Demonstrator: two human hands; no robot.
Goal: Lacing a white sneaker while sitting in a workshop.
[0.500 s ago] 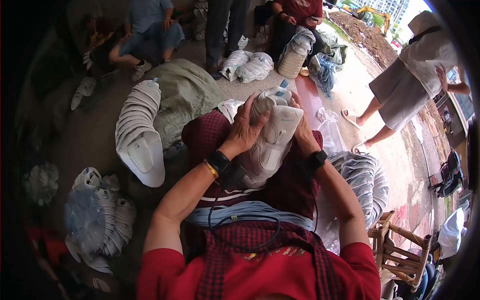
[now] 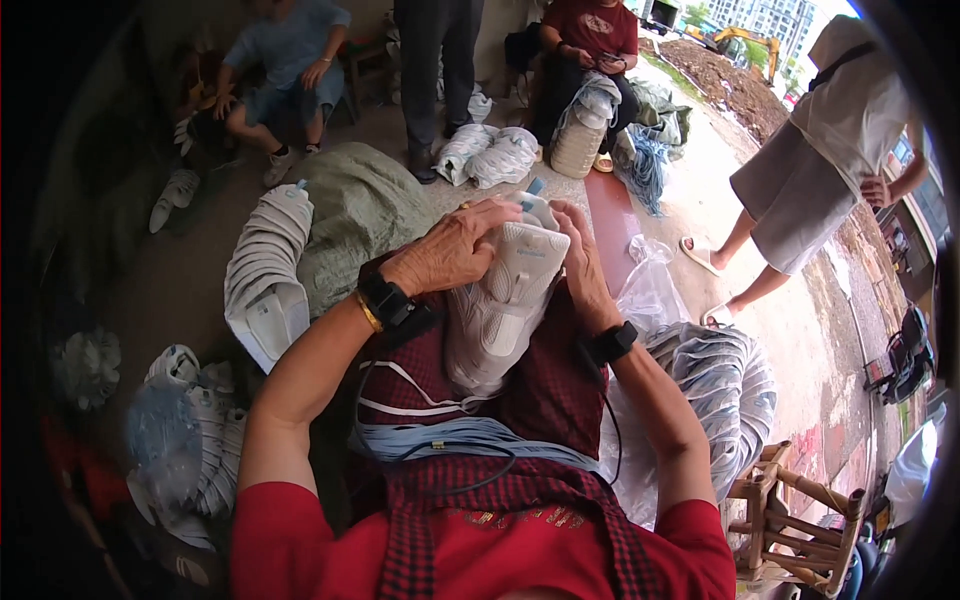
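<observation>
A white shoe upper (image 2: 500, 320) stands over my lap, its toe end toward me and a small blue tab at its far end. My left hand (image 2: 455, 245) is closed at its upper left, fingers bent over the opening; their tips are partly hidden. Along the far right edge, my right hand (image 2: 585, 265) grips it with the thumb near the top. Below it, a white lace (image 2: 405, 375) lies across my checked apron. A bundle of light blue laces (image 2: 470, 442) stretches across my lap.
Nested stacks of white uppers stand left (image 2: 268, 260) and right (image 2: 715, 385). A green sack (image 2: 365, 215) lies behind the left stack. A bamboo stool (image 2: 800, 515) is at lower right. Several people sit or stand beyond; a clear plastic bag (image 2: 650, 275) lies right.
Both hands and the upper have shifted left. My left hand has gone from holding the upper's side to bending over its top opening. More of the white lace shows on my lap.
</observation>
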